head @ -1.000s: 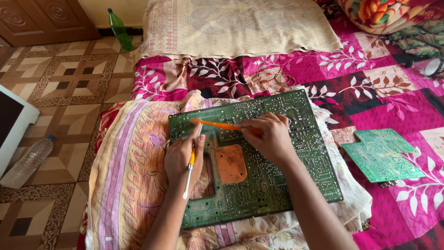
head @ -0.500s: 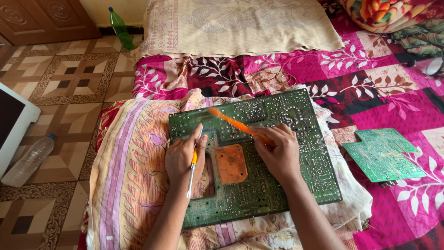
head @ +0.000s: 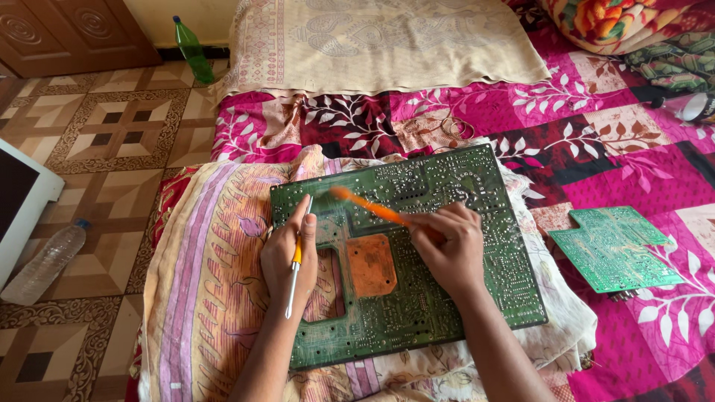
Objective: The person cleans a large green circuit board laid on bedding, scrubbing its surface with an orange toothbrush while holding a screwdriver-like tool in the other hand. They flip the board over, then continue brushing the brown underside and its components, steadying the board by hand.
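A large green circuit board (head: 447,298) with an orange patch in its middle lies on a folded striped cloth (head: 216,283) on the bed. My left hand (head: 287,257) rests on the board's left edge and grips a thin yellow and white tool (head: 296,264) that points down. My right hand (head: 450,249) holds an orange brush (head: 369,207), blurred, its tip over the board's upper left part.
A smaller green circuit board (head: 614,249) lies on the pink floral bedspread at the right. A cream patterned cloth (head: 387,41) covers the bed's far part. On the tiled floor stand a green bottle (head: 190,50), a clear plastic bottle (head: 45,260) and a white monitor (head: 18,201).
My right hand has swept the orange brush back and forth over the board's upper left, shifting slightly right. My left hand has stayed on the board's edge with its tool.
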